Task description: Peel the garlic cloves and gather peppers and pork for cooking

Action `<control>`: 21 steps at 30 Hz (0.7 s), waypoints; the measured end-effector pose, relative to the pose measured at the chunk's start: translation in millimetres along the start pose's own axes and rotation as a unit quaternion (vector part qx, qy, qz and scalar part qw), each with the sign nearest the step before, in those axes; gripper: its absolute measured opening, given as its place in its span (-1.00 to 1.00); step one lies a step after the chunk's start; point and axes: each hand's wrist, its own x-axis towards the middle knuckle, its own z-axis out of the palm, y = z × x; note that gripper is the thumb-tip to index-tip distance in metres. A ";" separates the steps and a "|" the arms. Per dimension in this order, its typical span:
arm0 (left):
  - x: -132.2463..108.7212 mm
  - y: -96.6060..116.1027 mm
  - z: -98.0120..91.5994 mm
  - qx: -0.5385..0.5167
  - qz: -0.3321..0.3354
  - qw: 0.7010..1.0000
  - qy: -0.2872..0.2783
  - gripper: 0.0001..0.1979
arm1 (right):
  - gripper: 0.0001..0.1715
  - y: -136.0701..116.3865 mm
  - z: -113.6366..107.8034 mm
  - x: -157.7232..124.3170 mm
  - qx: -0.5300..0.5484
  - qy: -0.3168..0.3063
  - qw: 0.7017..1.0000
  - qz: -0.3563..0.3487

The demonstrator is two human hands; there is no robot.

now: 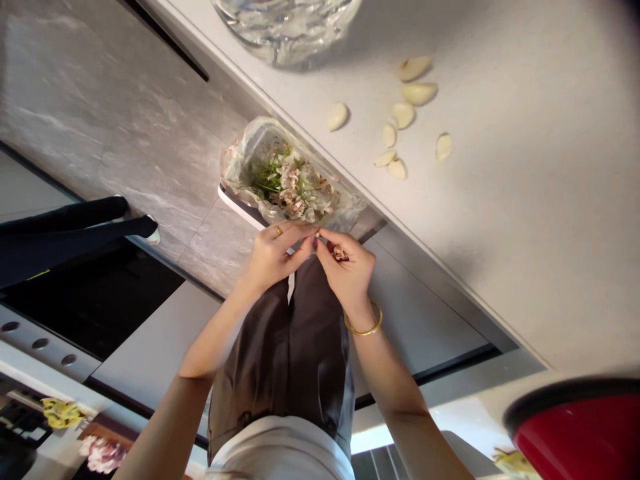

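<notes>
My left hand (pixel 275 257), with a gold ring on one finger, and my right hand (pixel 345 270), with a gold bangle at the wrist, meet fingertip to fingertip just below a bag-lined bin (pixel 240 167). Between the pinched fingers is a small garlic clove (pixel 341 253) with brownish papery skin. The bin holds garlic skins and green scraps (pixel 293 183). Several peeled garlic cloves (pixel 403 115) lie loose on the pale countertop (pixel 525 200) beyond the bin.
A clear glass bowl (pixel 287 27) stands at the counter's top edge. A red pot with a dark rim (pixel 580 433) fills the lower right corner. Grey floor tiles (pixel 100 113) lie at left, with another person's dark-trousered legs (pixel 65 230).
</notes>
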 end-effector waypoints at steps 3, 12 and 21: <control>-1.5 1.9 2.3 0.012 -0.015 1.000 0.015 -0.87 | -0.77 -1.4 0.7 -0.7 -0.002 -0.004 1.000 -0.004; -3.0 -8.3 4.9 0.087 -0.125 0.986 0.073 -0.88 | -0.80 -12.1 2.9 3.1 0.135 0.053 0.987 0.064; 9.0 1.8 0.7 -0.014 -0.067 0.997 0.045 -0.80 | -0.72 -11.9 1.5 15.9 0.314 -0.041 0.930 0.185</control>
